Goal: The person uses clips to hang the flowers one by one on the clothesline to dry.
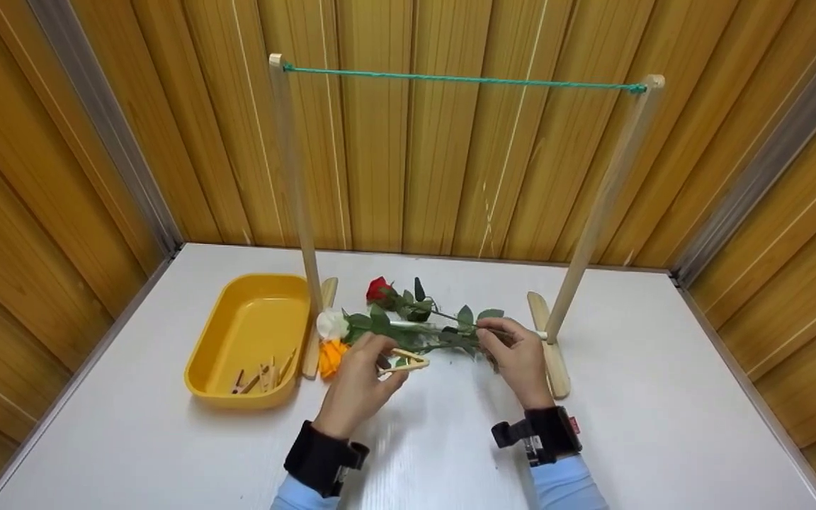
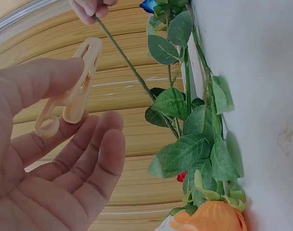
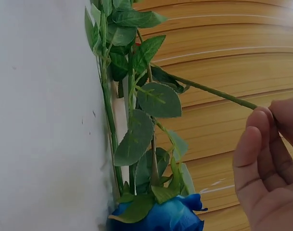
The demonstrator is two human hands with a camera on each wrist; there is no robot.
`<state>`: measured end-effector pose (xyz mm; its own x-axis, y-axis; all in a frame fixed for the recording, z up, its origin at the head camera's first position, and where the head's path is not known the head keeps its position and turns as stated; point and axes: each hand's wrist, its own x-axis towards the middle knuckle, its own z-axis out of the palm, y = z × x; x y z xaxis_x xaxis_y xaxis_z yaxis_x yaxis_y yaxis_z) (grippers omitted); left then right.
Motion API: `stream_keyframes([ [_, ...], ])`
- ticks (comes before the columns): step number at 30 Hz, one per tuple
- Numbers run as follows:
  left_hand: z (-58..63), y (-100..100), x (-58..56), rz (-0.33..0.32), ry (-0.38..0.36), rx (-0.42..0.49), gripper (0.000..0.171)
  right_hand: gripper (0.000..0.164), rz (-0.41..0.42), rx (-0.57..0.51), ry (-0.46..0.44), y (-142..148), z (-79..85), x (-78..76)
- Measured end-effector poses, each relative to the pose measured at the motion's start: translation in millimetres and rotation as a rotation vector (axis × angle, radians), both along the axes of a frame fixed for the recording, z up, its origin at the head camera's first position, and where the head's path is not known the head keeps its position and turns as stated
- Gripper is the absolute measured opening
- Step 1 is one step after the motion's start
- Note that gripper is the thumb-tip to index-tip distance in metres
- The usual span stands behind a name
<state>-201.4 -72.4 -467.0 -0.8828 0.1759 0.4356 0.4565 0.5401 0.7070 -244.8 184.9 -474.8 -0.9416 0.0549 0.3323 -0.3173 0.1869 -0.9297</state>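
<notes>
My left hand pinches a cream clothespin between thumb and index finger, the other fingers loosely curled below. Between the thumb and fingertips of my right hand is the end of a thin green stem, raised off the table. This stem runs left toward a red rose at the back. More roses lie in a bunch beneath both hands: a white rose, an orange rose and a blue rose, the last hidden behind my right hand in the head view.
A yellow tub on the left holds several clothespins. Two wooden posts with flat feet stand on the white table, a green cord strung between their tops. Wood-patterned walls enclose the table.
</notes>
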Motion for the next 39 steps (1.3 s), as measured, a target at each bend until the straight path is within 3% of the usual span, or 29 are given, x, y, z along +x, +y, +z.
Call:
stream_keyframes([
  [11, 9.0, -3.4, 2.8, 0.091, -0.01, 0.033, 0.029, 0.013, 0.039, 0.059, 0.257, -14.4, 20.4, -19.0],
  [19, 21.3, -9.4, -1.9, 0.09, 0.055, 0.046, 0.028, 0.013, 0.051, 0.142, 0.352, -26.0, 37.8, -30.0],
  [31, 64.6, -13.9, -16.5, 0.043, 0.125, -0.022, 0.031, 0.009, 0.122, 0.205, 0.528, -41.7, 55.1, -48.4],
  [39, 95.8, -16.1, -37.8, -0.011, 0.187, -0.06, 0.031, 0.01, 0.137, 0.261, 0.577, -48.5, 58.6, -59.7],
])
